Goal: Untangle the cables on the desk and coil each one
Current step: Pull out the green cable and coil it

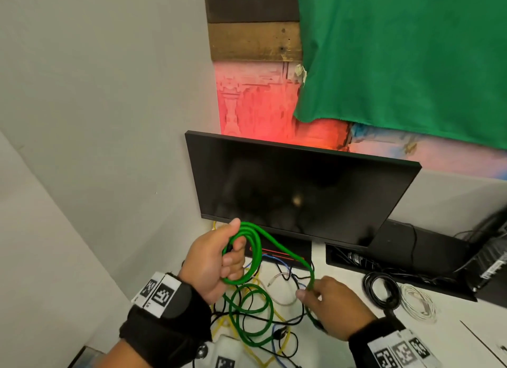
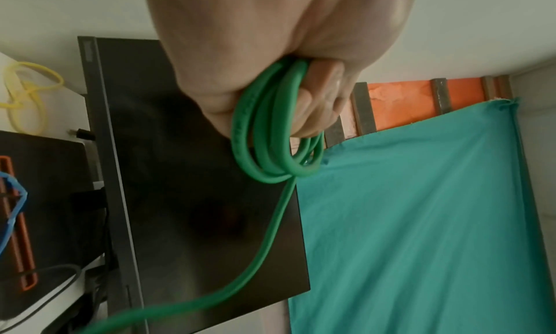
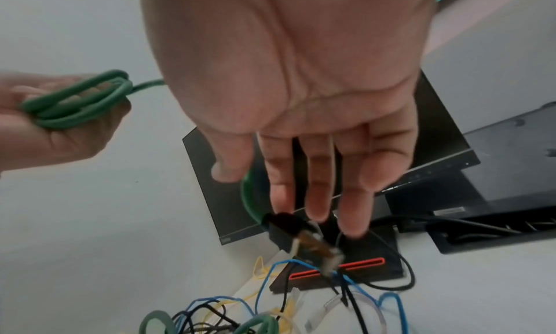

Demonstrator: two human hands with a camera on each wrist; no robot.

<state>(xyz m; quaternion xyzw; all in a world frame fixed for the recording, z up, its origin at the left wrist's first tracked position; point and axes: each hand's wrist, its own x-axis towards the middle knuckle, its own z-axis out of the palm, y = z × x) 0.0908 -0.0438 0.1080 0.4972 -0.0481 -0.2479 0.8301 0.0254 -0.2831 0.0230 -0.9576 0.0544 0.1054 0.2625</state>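
The cable (image 1: 248, 260) in the near loops is bright green, the loose cables (image 1: 274, 340) on the white desk (image 1: 343, 340) are yellow, blue, black and white, the monitor (image 1: 296, 186) is black, and the far right cloth (image 1: 406, 54) is green.

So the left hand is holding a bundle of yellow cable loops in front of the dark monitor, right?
Not quite: the loops gripped by the left hand are of the green cable, not yellow, as the head and left wrist views show. The rest holds: it is in front of the dark monitor.
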